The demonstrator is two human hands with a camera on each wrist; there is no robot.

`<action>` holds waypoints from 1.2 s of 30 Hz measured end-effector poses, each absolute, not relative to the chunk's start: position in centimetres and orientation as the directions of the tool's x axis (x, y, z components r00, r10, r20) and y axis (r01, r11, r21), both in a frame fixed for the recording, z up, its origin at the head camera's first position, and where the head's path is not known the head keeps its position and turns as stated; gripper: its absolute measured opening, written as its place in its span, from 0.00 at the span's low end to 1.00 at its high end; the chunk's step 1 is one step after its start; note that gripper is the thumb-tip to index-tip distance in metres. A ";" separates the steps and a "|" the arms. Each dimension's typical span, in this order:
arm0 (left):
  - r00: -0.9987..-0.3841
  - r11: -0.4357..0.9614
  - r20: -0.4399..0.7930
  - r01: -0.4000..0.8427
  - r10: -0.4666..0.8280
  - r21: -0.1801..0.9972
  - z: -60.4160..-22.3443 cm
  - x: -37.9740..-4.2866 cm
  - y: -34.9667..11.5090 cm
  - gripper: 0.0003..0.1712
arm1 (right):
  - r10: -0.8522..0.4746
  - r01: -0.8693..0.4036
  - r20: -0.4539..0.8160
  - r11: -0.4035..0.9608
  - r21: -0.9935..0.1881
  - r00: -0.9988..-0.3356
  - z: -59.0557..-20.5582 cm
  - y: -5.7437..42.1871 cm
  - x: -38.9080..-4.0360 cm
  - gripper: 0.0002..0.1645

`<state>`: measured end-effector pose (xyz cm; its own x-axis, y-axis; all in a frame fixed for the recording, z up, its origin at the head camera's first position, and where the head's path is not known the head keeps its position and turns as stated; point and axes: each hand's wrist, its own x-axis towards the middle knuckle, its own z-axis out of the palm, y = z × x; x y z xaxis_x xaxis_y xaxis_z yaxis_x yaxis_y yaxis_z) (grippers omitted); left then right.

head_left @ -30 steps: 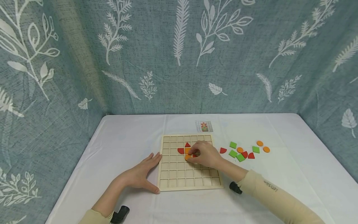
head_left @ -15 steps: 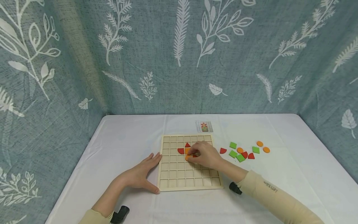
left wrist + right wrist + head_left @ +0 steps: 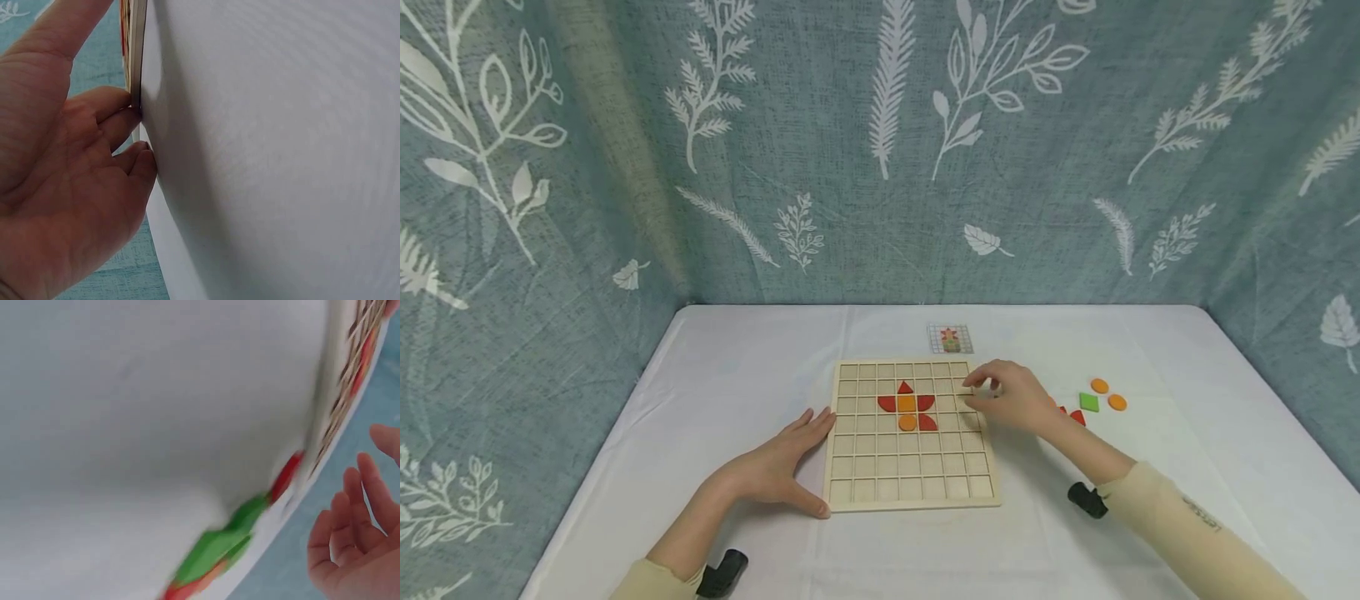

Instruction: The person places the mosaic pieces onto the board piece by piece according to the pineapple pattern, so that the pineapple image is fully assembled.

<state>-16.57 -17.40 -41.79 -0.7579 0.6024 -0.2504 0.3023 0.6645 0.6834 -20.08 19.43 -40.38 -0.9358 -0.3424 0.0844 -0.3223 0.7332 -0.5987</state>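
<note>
My left hand lies at the left side of a wooden grid board; its spread fingers and thumb touch the edge. Near the board's middle sit a red triangle, an orange square with a red rounded piece on its left and another on its right, an orange disc, and a red quarter-round piece. Over the board's right edge hovers my right hand, thumb and forefinger apart. Nothing shows between the fingers in the right wrist view.
A small pattern card lies behind the board. To the right are loose orange discs, a green square and red pieces. The right hand and forearm hide other loose pieces; several green ones show blurred in the right wrist view.
My right hand has left the board's middle and moved right, uncovering the orange disc and red pieces there. It now covers some loose pieces. My left hand has stayed in place.
</note>
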 end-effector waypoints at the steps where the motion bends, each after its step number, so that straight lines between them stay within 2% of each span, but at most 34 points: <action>1: -0.759 0.666 -0.252 0.300 0.601 0.683 -41.8 -16.6 -17.4 0.71 | -0.327 -0.308 0.079 0.747 -0.589 -0.942 -40.4 20.2 -20.0 0.11; 11: -0.757 0.668 -0.251 0.308 0.603 0.678 -41.9 -16.8 -17.4 0.72 | -0.236 -0.198 -0.009 0.835 -0.513 -0.972 -41.3 23.9 -19.5 0.15; 20: -0.754 0.660 -0.250 0.302 0.607 0.688 -41.7 -16.6 -17.4 0.72 | -0.248 -0.194 -0.025 0.815 -0.546 -0.969 -41.8 24.0 -19.2 0.15; 28: -0.753 0.656 -0.243 0.310 0.611 0.689 -41.9 -16.6 -17.5 0.72 | -0.314 -0.242 -0.020 0.768 -0.593 -0.949 -41.8 23.7 -18.9 0.17; 36: -0.754 0.660 -0.243 0.314 0.610 0.682 -42.1 -16.7 -17.5 0.72 | -0.317 -0.239 -0.035 0.778 -0.581 -0.948 -41.9 23.6 -19.1 0.13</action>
<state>-16.66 -17.49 -42.06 -0.7541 0.6101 -0.2430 0.3140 0.6600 0.6825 -19.10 23.63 -41.88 -0.9478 -0.3170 -0.0351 -0.2388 0.7783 -0.5807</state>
